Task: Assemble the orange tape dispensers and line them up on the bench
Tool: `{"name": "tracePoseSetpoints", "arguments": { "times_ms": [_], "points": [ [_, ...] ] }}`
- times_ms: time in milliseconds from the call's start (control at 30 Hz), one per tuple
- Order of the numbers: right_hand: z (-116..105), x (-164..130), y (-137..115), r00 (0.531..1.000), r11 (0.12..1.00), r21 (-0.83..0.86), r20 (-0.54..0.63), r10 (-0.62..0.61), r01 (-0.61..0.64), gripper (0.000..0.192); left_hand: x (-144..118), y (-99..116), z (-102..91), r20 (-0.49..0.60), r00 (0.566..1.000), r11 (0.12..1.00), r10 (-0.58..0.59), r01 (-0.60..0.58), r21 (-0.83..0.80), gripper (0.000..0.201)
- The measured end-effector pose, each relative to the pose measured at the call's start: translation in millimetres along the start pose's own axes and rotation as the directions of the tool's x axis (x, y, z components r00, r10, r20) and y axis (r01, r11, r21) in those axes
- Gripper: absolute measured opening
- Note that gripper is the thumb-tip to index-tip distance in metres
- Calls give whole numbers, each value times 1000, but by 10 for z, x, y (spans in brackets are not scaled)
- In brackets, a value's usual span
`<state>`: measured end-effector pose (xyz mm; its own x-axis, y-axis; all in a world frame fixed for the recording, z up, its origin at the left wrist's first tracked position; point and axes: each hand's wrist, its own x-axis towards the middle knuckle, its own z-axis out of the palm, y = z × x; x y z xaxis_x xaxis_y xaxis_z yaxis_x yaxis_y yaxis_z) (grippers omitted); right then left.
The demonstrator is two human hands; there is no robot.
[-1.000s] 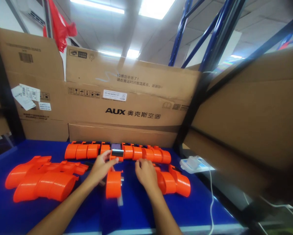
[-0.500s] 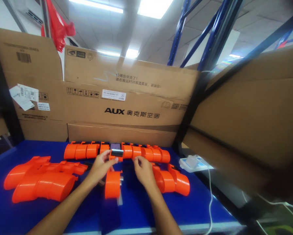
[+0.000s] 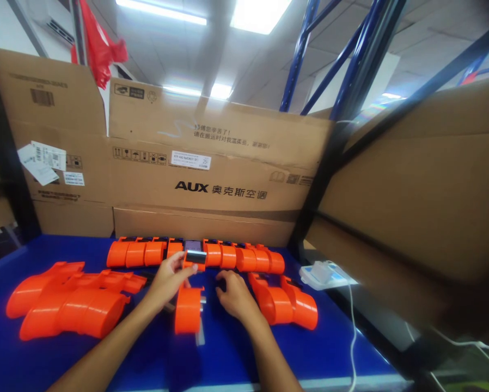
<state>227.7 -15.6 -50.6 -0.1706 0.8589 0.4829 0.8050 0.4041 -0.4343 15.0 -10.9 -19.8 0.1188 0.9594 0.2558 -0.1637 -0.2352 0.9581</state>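
I see a blue bench (image 3: 236,354) walled in by large cardboard boxes (image 3: 212,174). My left hand (image 3: 169,277) reaches forward, its fingers (image 3: 183,267) closed on a small orange block with a dark face (image 3: 194,258), held against a long row of linked orange segments (image 3: 244,258) lying along the back of the bench. My right hand (image 3: 234,294) rests palm down just beside it, fingers curled loosely and gripping nothing, near a curved orange piece (image 3: 285,305) on its right. An upright orange part (image 3: 188,310) stands between my two wrists. A larger orange shell (image 3: 65,305) lies well apart at the left. A white charger with a cable (image 3: 324,272) sits at the bench's right edge.
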Motion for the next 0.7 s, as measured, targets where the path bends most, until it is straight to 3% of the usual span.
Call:
{"name": "tracePoseSetpoints", "arguments": {
  "times_ms": [167, 467, 600, 700],
  "points": [
    [-31, 39, -49, 1000, 997, 73, -16, 3, -2, 19, 9, -8, -8, 2, 1000, 1000, 0, 0, 6, 44],
    [-43, 26, -96, 998, 995, 98, 63, 22, -28, 35, 19, -30, -6, -9, 1000, 1000, -13, 13, -19, 49],
    [-47, 42, -105, 999, 991, 131, 25, 37, -40, 32, 18, -20, 1, -19, 1000, 1000, -9, 9, -16, 50],
    [-69, 86, -121, 996, 964, 258, -53, 75, -59, 22, 19, -35, -1, -15, 1000, 1000, 4, -4, -3, 48]
  ]
}}
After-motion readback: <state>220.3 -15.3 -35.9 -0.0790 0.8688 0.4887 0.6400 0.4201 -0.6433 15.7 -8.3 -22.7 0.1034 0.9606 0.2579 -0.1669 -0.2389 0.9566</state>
